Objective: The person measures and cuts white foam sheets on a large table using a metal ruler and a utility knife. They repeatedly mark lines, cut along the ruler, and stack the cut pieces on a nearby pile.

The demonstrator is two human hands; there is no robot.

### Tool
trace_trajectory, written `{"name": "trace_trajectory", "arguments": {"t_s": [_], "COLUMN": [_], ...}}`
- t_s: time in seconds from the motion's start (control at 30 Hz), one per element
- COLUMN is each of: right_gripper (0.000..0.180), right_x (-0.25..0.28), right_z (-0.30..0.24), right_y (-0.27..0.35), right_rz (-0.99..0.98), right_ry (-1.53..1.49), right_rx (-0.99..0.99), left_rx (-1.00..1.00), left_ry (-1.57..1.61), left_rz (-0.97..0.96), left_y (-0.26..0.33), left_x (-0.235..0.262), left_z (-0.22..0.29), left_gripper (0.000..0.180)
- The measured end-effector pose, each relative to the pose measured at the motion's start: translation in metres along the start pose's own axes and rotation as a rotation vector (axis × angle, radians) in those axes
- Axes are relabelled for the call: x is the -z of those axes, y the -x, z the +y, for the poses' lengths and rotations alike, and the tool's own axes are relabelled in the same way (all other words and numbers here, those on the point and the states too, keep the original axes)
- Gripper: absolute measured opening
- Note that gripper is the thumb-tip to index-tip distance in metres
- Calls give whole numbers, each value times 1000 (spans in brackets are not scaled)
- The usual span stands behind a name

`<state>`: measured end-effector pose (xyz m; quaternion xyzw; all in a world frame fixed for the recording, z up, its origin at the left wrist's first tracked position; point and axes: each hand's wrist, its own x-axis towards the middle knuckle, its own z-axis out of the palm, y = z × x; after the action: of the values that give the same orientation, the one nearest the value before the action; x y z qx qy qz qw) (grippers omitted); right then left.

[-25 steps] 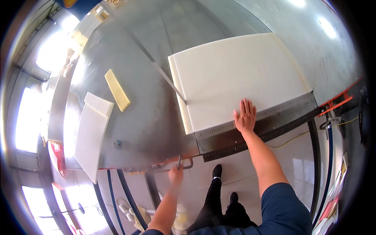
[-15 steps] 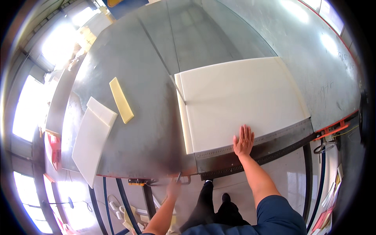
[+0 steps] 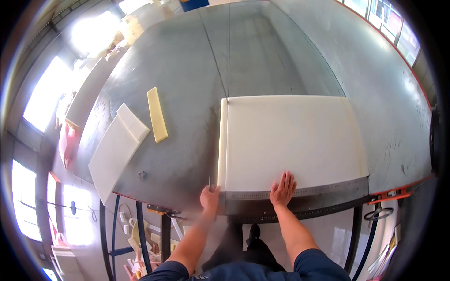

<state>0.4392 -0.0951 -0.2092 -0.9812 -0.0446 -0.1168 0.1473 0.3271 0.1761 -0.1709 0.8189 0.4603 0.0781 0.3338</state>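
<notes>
A large white foam sheet (image 3: 290, 140) lies flat on the grey metal table, its near edge along a dark metal ruler strip (image 3: 318, 189). My right hand (image 3: 282, 189) rests flat on this near edge with its fingers spread. A narrow pale strip (image 3: 222, 140) runs along the sheet's left side, with a thin slit between them. At the sheet's near left corner my left hand (image 3: 210, 199) is closed, and a short dark rod (image 3: 210, 181) rises from it. A thin dark blade-like line (image 3: 213, 51) slants down to the sheet's far left corner.
To the left lie a yellow foam strip (image 3: 157, 114) and a bent white foam piece (image 3: 117, 147) overhanging the table's edge. An orange bracket (image 3: 393, 195) projects at the right edge. Foam offcuts (image 3: 140, 239) are heaped below the table.
The thin dark line met the slit partway along the sheet; now it meets the far left corner. My left hand has moved up from the table's front edge to the near corner.
</notes>
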Motion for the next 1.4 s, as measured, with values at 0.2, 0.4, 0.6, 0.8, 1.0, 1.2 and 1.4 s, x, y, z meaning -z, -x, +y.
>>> {"name": "trace_trajectory", "arguments": {"t_s": [0.2,0.4,0.6,0.8,1.0,1.2,1.4], "right_gripper": [63,58,60,62,58,45,53], "right_x": [3,-9,2,2,26,57,91], "right_z": [-3,12,18,23,-3,-96,-106], "right_y": [4,22,21,-20,-20,20,54], "right_rz": [-48,31,-123,-340,-618,-609,-709], "right_ry": [6,77,209,114,40,-331,-594], "right_rx": [34,138,40,-11,-73,76,195], "left_rx": [218,202,481,1005,753,31,-504], "left_ry": [36,9,98,101,-298,-171,-359], "left_rz": [-127,408,935,1211,1389,606,-549], "left_y": [-29,-9,89,242,174,46,91], "left_x": [-24,116,308,456,520,273,98], "left_z": [-1,-80,-309,-483,-437,-235,-12], "left_gripper": [36,33,33,40,38,35,34]}}
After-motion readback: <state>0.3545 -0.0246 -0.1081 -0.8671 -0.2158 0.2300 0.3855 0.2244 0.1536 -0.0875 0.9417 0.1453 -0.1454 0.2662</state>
